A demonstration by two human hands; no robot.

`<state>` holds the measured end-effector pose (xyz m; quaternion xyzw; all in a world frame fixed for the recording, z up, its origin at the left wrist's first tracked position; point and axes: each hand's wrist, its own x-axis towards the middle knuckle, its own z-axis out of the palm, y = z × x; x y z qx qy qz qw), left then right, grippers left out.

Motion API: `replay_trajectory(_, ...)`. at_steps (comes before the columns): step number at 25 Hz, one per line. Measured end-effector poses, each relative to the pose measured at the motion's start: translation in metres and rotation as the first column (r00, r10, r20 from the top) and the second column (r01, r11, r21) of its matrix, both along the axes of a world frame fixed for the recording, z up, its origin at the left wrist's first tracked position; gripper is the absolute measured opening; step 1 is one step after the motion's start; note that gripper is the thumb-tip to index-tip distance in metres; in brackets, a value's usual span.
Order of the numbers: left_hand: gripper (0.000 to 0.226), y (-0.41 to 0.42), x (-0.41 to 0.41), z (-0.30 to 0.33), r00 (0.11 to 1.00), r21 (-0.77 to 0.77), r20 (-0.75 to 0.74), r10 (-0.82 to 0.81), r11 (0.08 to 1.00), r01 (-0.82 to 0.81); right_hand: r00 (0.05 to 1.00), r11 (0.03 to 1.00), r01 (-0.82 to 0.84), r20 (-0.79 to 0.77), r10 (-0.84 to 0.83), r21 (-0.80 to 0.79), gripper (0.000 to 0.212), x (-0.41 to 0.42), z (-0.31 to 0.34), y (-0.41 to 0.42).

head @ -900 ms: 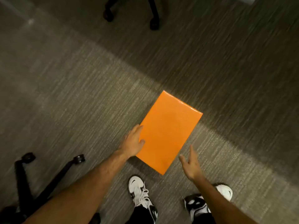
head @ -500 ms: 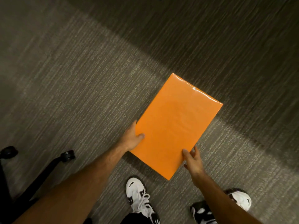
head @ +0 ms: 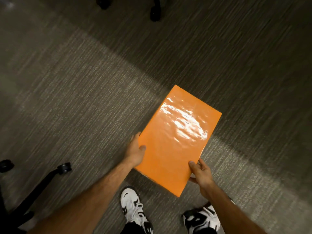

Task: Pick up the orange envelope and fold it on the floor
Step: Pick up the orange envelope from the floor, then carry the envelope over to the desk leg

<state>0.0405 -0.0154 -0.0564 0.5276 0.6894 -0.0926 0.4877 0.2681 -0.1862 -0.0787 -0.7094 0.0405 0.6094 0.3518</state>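
Two hands, left hand and right hand, on one orange envelope.

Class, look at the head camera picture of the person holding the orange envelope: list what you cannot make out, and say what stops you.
- Underside of the orange envelope: faces away from the head camera.
- Most fingers of the left hand and right hand: tucked beneath the envelope.
- Envelope surface detail: washed out by glare.
- Chair base at lower left: cut off by the picture's edge.
- Shoes: partly cut off at the bottom edge.
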Motion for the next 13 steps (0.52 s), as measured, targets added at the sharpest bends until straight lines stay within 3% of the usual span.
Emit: replay_trajectory(13, 0.065, 0.037, 0.273, 0.276, 0.967, 0.160, 0.222, -0.124, 0.983, 0.089, 0.984, 0.981, 0.063, 0.152, -0.092, 0.184, 0.067, 0.272, 0.276, 0.015)
